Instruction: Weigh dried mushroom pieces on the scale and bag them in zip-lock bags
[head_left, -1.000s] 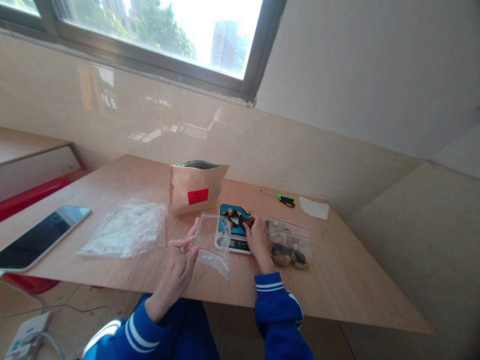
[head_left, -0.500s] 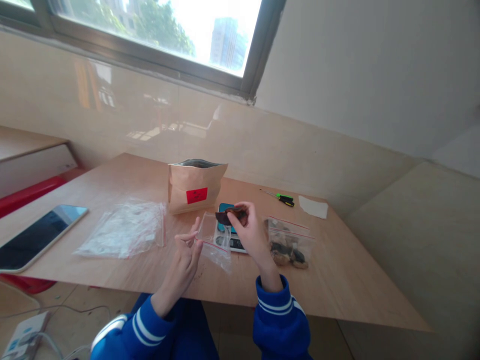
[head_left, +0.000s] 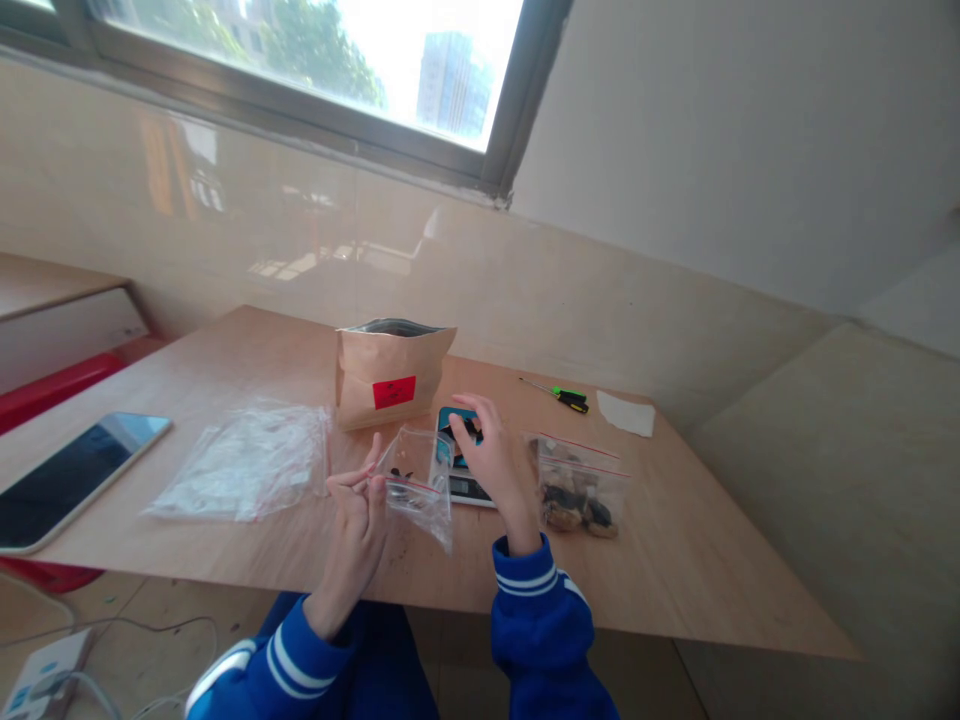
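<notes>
My left hand (head_left: 358, 505) pinches the edge of a clear zip bag (head_left: 424, 510) with a red seal line. A few small dark bits (head_left: 401, 474) show at the bag's mouth. To the right, my right hand (head_left: 484, 440) hovers over a small digital scale (head_left: 471, 490) with a blue top, thumb and fingers apart. Dark dried pieces (head_left: 471, 428) lie on the scale beneath the fingers, partly hidden by them. Behind the scale stands a brown paper pouch (head_left: 360, 370), its top open and a red label on its front.
Filled zip bags of brown and dark dried pieces (head_left: 577, 500) lie right of the scale. A stack of clear bags (head_left: 244, 460) and a phone (head_left: 79, 480) are at left. Farther back are a green-handled screwdriver (head_left: 566, 397) and a white paper piece (head_left: 626, 413).
My right hand has let go of the dark brown dried piece, and its fingers have spread. Dark pieces now show on the scale. The left hand and bag have shifted slightly left.
</notes>
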